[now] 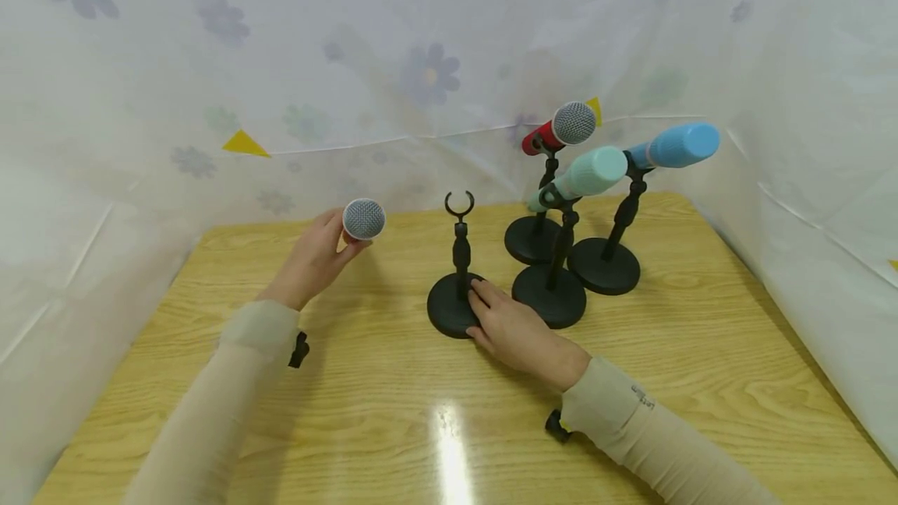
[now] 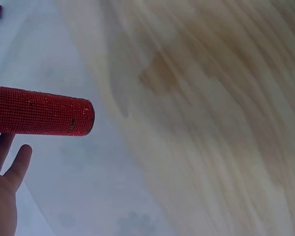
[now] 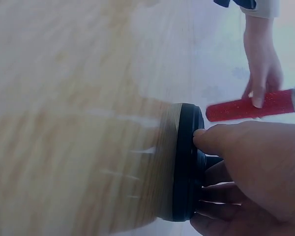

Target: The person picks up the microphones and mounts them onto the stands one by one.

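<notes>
My left hand (image 1: pixel 312 259) grips a red microphone (image 3: pixel 270 103) with a silver mesh head (image 1: pixel 364 219), held above the table's left part. Its glittery red handle (image 2: pixel 44 112) stretches across the left wrist view, its tail end free. My right hand (image 1: pixel 515 331) rests on the round black base of a microphone stand (image 1: pixel 461 252), the fingers lying over the base's right side. In the right wrist view the thumb touches the base (image 3: pixel 186 167) near its edge. The stand's open C-shaped clip (image 1: pixel 459 205) points up with no microphone in it.
To the right, three black stands carry a red microphone (image 1: pixel 540 137) with a silver head, a mint-green microphone (image 1: pixel 592 172) and a blue microphone (image 1: pixel 677 146). The wooden table (image 1: pixel 379 411) meets a flowered white curtain (image 1: pixel 281 61) behind.
</notes>
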Action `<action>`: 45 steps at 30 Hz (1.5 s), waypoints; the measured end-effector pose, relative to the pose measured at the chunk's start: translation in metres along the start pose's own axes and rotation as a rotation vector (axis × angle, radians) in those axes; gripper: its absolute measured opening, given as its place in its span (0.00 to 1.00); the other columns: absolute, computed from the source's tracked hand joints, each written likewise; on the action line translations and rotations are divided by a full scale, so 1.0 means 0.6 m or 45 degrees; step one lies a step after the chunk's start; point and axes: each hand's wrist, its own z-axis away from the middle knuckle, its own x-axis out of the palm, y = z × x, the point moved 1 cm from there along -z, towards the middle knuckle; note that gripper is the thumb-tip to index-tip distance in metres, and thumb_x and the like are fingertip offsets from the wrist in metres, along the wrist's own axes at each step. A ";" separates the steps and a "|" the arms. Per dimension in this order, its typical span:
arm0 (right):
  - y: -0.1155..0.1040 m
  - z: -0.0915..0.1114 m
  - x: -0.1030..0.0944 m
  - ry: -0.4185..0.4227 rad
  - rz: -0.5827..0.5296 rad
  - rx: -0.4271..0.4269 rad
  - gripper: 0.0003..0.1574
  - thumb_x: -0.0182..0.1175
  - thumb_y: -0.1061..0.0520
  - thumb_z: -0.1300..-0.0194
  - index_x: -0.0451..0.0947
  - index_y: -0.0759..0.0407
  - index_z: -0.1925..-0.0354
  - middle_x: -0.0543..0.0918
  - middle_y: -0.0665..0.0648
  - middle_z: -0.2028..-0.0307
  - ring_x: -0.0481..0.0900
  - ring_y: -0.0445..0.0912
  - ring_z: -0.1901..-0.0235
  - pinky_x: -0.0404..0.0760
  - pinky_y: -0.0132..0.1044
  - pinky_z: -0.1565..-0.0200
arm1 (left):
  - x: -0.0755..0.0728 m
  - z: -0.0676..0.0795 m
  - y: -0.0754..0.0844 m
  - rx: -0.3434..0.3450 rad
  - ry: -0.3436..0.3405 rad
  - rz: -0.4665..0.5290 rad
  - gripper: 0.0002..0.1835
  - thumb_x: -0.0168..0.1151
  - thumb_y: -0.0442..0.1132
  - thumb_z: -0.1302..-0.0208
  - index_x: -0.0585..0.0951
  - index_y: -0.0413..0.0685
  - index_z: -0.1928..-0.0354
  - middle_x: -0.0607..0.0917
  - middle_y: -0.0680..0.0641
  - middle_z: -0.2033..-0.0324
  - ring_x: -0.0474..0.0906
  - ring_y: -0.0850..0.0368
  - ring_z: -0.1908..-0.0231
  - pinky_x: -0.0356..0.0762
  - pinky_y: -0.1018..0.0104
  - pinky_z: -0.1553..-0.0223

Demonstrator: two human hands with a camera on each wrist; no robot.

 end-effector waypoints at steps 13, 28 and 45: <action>-0.001 -0.002 0.007 0.002 -0.025 -0.005 0.37 0.61 0.47 0.27 0.69 0.73 0.33 0.68 0.72 0.30 0.72 0.61 0.31 0.80 0.49 0.38 | 0.012 -0.061 0.094 -0.208 0.071 0.432 0.24 0.64 0.41 0.31 0.71 0.47 0.36 0.80 0.44 0.41 0.77 0.47 0.38 0.75 0.48 0.33; 0.020 -0.022 -0.026 -0.163 -0.479 0.160 0.36 0.57 0.48 0.24 0.65 0.66 0.28 0.66 0.67 0.27 0.71 0.59 0.30 0.76 0.52 0.33 | 0.013 -0.111 0.153 -0.211 0.109 0.748 0.24 0.59 0.40 0.27 0.69 0.48 0.33 0.76 0.44 0.36 0.73 0.51 0.33 0.76 0.50 0.33; 0.026 -0.088 -0.119 0.219 -1.547 0.344 0.33 0.44 0.39 0.20 0.63 0.58 0.30 0.79 0.61 0.39 0.80 0.52 0.39 0.77 0.51 0.34 | 0.019 -0.150 0.200 -0.001 -0.036 0.774 0.24 0.57 0.37 0.26 0.68 0.43 0.31 0.76 0.42 0.37 0.75 0.51 0.36 0.75 0.56 0.32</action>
